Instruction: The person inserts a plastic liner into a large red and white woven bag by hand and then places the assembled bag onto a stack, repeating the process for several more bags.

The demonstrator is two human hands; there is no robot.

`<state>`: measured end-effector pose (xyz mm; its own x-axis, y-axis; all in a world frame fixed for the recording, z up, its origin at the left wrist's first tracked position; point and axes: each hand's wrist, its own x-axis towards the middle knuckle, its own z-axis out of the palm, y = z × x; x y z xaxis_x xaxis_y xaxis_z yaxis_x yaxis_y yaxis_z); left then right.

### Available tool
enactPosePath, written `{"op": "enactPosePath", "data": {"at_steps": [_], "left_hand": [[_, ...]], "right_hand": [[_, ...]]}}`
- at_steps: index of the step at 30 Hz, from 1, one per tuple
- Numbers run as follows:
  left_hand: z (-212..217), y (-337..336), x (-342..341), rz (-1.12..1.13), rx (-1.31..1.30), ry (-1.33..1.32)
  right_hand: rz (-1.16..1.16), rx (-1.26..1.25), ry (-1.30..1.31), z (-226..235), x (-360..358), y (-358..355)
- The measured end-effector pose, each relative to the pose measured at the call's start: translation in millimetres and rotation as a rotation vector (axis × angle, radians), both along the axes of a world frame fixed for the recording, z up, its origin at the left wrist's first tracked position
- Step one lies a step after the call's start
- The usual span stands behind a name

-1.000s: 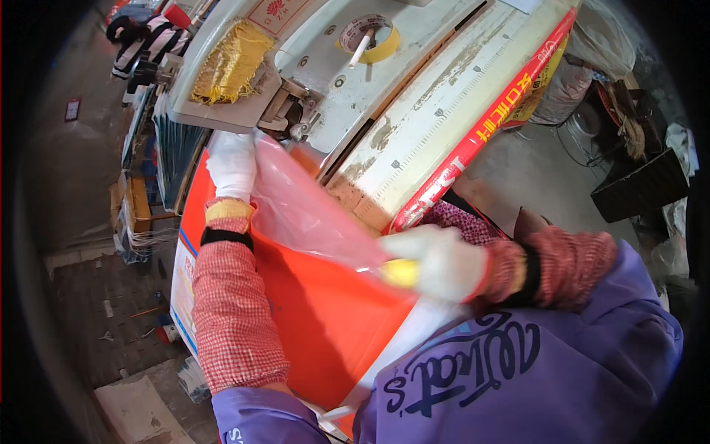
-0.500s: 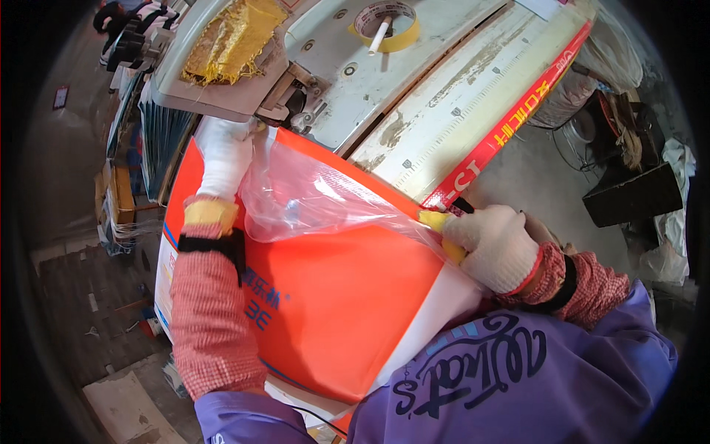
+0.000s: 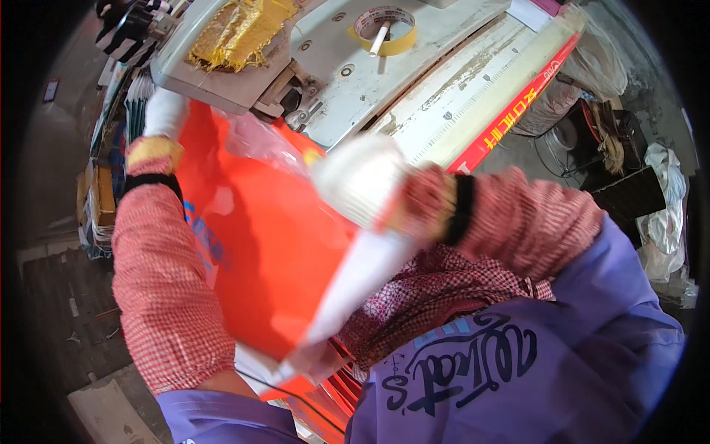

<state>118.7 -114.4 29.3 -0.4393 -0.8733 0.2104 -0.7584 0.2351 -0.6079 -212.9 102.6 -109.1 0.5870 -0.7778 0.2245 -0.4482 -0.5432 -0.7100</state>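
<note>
An orange-red bag (image 3: 274,244) with blue print and a white side lies in front of a sewing machine (image 3: 244,74). A clear plastic liner (image 3: 262,140) shows at its far edge. In a white glove, my left hand (image 3: 166,115) is at the bag's far left corner, beside the machine head; its fingers are mostly hidden. My right hand (image 3: 362,177), gloved in white with yellow at the fingertips, is closed on the bag's right edge near the machine bed. Motion blurs this hand. The bag is creased between my hands.
A roll of tape (image 3: 384,31) with a white stick across it lies on the machine bed. A worn ruled board with a red strip (image 3: 518,103) runs along the right. More red bags (image 3: 336,396) lie below. Stacked sheets (image 3: 137,103) stand at the far left.
Both hands and the bag have moved left. My left hand has come out from under the machine head to its left side. My right hand has left the red strip's near end.
</note>
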Motion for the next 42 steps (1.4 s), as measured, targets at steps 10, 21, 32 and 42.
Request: {"op": "enactPosePath", "data": {"at_steps": [10, 21, 32, 42], "left_hand": [[76, 171, -186, -0.068, 0.646, 0.246], [124, 298, -304, -0.524, 1.413, 0.166], [154, 266, -283, 0.844, 1.759, 0.002], [85, 359, -343, -0.344, 1.358, -0.456]], "right_hand": [[0.446, -0.079, 0.541, 93, 16, -109], [0.612, -0.273, 0.48, 57, 25, -142], [0.476, -0.692, 0.302, 43, 36, -123], [-0.017, -0.279, 0.032, 33, 20, 20]]}}
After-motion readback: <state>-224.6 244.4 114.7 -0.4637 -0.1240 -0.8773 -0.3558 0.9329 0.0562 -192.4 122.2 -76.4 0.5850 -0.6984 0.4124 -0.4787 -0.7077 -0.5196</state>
